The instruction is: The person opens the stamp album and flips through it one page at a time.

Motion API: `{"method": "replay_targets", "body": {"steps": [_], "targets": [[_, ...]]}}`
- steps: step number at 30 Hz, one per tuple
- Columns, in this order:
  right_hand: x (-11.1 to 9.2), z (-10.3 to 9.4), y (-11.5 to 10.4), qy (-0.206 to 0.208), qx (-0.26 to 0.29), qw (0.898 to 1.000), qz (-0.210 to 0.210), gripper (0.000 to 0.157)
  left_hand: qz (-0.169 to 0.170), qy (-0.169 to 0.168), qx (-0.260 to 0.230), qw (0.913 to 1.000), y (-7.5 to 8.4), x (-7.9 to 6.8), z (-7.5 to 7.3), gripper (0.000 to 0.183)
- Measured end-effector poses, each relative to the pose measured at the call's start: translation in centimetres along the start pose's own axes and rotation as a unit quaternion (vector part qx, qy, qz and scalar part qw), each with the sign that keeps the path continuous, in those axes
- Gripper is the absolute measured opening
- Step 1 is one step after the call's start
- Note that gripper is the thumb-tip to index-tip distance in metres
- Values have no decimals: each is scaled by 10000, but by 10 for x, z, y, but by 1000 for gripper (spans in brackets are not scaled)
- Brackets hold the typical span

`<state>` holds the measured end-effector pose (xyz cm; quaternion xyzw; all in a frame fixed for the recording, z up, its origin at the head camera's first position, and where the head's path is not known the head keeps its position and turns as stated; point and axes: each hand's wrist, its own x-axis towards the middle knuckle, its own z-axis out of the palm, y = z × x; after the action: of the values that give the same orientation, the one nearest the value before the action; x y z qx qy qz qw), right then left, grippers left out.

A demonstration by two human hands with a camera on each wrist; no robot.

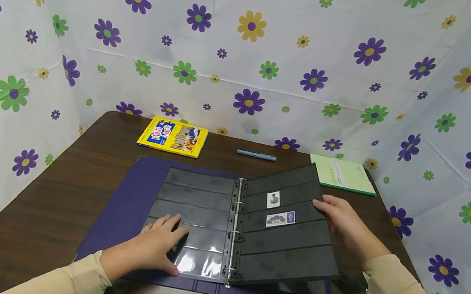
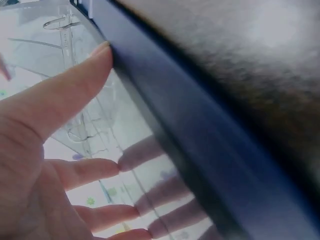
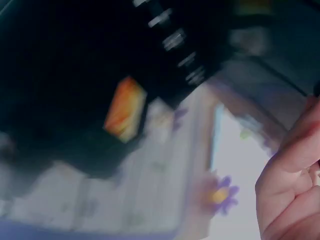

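Note:
A purple ring binder, a stamp album, lies spread on the table. My left hand rests on its left black pocket page, fingers spread, the thumb near the lower edge. In the left wrist view those fingers touch the glossy page. With thumb and fingers my right hand pinches the outer edge of a black page, which is tilted up from the metal rings. Two stamps, a small one and a wider one, sit in its strips. An orange stamp appears blurred in the right wrist view.
Behind the binder lie a yellow book, a blue-grey pen and a pale green notebook. The dark wooden table meets white flowered cloth at the back and sides.

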<state>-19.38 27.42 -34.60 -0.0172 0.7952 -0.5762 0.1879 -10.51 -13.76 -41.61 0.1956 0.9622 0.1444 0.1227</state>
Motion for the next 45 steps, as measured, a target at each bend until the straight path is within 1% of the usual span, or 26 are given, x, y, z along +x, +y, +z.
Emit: {"method": "replay_targets", "body": {"steps": [3,6,8,11,14,16,17,20,21,22,24,27,28,30,31,32,34,35,37,38,41,43,45], "targets": [[2,10,-29,-86,-131,9997,-190,36,-44,-72,1,10000,2,3,-5,89],[3,22,-55,-44,-347,9984,-447,29,-14,-134,-13,9999,5,10,-22,75],[5,31,-70,-29,-283,9976,-627,32,55,-105,-178,9998,9,16,-40,64],[8,43,-90,-102,-257,9956,-891,39,287,96,-705,9971,21,26,-74,50],[12,59,-105,-261,-154,9943,-1023,41,579,350,-1372,9882,43,34,-107,38],[15,69,-114,-376,-140,9935,-1063,39,760,467,-1697,9815,59,39,-123,34],[17,74,-117,-439,-102,9934,-1053,37,834,475,-1855,9779,68,42,-130,35],[21,89,-126,-662,-92,9926,-1017,32,974,328,-2285,9681,93,50,-143,43],[22,93,-128,-739,-105,9922,-999,30,982,249,-2360,9665,100,52,-145,47],[24,97,-131,-808,-158,9915,-1006,29,966,168,-2378,9664,106,53,-147,49],[26,104,-134,-966,-249,9895,-1042,28,886,46,-2296,9692,116,56,-149,51],[28,106,-135,-1237,-252,9867,-1025,30,662,-40,-2111,9752,121,57,-150,43],[28,104,-134,-1309,-253,9859,-1014,33,572,-40,-2068,9767,121,57,-151,41],[27,97,-128,-1358,-247,9857,-966,43,386,-26,-2053,9779,116,55,-153,37],[27,92,-122,-1341,-393,9854,-972,49,274,0,-2050,9784,112,53,-153,36],[27,86,-113,-1299,-645,9843,-1010,54,180,34,-2065,9783,108,49,-155,35],[28,69,-92,-1156,-1378,9775,-1103,62,12,95,-2016,9794,97,42,-158,36],[30,60,-79,-1102,-1847,9703,-1111,67,-61,113,-2007,9796,90,38,-159,35],[34,41,-51,-1061,-2752,9503,-992,77,-209,124,-1943,9806,74,30,-160,34],[36,31,-36,-1066,-3109,9402,-899,83,-278,112,-1911,9811,66,26,-160,33],[42,11,3,-1214,-3806,9153,-515,101,-560,62,-1749,9830,42,16,-157,32],[44,5,23,-1327,-4031,9048,-342,108,-740,47,-1606,9842,29,9,-152,32],[46,4,37,-1357,-4237,8953,-224,111,-921,67,-1415,9856,17,4,-146,32]]}}
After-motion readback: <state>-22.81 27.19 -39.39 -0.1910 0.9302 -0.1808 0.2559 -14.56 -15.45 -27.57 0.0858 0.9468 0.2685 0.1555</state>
